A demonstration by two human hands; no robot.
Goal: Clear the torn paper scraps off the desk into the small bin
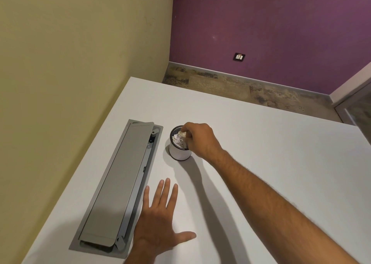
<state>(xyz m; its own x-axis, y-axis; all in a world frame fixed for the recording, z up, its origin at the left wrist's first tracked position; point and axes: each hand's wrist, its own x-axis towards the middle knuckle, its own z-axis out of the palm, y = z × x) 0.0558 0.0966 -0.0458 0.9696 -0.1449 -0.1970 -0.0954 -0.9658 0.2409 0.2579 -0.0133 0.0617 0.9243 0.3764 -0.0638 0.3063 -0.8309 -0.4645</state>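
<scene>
A small round white bin with a dark rim stands on the white desk, and torn paper scraps fill its top. My right hand reaches over the bin's mouth, fingertips pinched on a pale paper scrap right above the pile. My left hand lies flat on the desk nearer to me, palm down, fingers spread, holding nothing. I see no loose scraps on the desk surface.
A long grey cable-tray hatch is set into the desk to the left of the bin, its lid slightly raised. A beige wall runs along the desk's left edge. Beyond the far edge are the floor and a purple wall with a socket.
</scene>
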